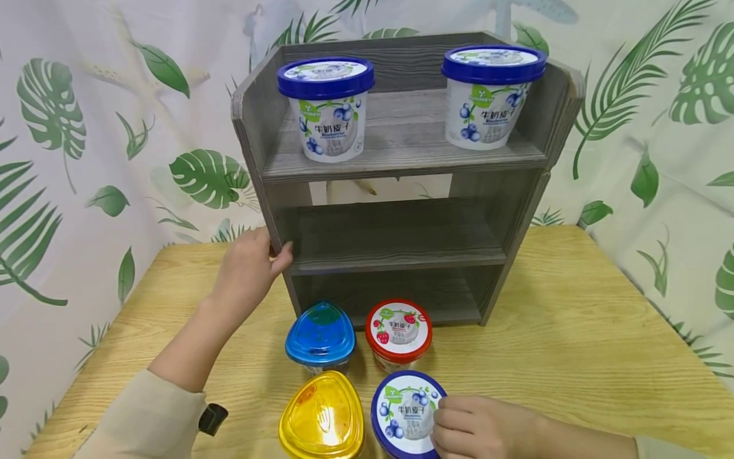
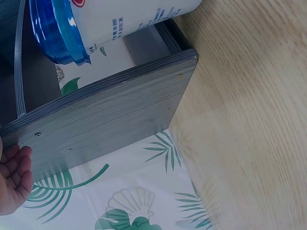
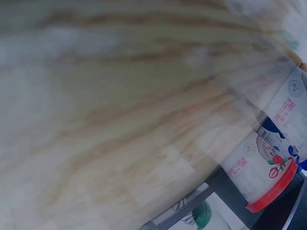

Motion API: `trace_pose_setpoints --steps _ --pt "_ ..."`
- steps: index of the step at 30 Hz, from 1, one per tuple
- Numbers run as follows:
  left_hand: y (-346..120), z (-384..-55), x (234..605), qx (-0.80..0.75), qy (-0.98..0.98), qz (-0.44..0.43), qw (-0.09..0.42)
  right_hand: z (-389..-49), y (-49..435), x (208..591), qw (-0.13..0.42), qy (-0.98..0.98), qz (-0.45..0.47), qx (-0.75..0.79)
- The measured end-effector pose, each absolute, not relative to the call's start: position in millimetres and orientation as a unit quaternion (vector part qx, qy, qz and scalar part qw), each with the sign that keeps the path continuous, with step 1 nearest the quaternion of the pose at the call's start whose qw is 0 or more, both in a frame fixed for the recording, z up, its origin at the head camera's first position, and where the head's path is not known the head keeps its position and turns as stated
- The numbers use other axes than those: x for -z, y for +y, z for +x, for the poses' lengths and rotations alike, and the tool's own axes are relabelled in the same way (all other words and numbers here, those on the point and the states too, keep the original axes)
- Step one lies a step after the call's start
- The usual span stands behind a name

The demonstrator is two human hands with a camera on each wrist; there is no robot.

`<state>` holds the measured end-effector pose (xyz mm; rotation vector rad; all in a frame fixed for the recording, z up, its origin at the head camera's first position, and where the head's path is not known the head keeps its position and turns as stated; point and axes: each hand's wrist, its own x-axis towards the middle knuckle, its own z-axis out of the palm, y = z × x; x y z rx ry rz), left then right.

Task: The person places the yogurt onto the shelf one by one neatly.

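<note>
My left hand (image 1: 246,261) grips the left side panel of a grey wooden shelf (image 1: 401,260), thumb round its front edge. In the left wrist view, curled fingers (image 2: 17,167) show by the panel's outer face. My right hand (image 1: 482,427) holds the right side of a round tub with a dark blue lid and blueberry print (image 1: 410,414); the thumb is hidden. Beside that tub stands a yellow-lidded tub (image 1: 322,417). Behind them are a tub with a shiny blue lid (image 1: 321,335) and a red-lidded strawberry tub (image 1: 399,328). The right wrist view is largely blurred.
Two more blueberry tubs stand on the top shelf, one at the left (image 1: 327,111) and one at the right (image 1: 490,95). The shelf rests on a wooden table (image 1: 579,338). Behind it hangs a leaf-patterned cloth (image 1: 636,127).
</note>
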<state>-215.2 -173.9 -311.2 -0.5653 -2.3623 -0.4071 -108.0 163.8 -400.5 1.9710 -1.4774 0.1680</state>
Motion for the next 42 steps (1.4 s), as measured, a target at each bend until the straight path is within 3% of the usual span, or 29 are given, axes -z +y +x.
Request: trace_pose_setpoints --steps 30,42 --pt "-172 -215 310 0.166 -0.912 -0.205 0.316 -105 166 396 0.342 -0.549 0.758 -0.085" --pt "-173 -215 311 0.161 -0.91 -0.205 0.322 -110 156 370 0.42 -0.487 0.763 -0.066"
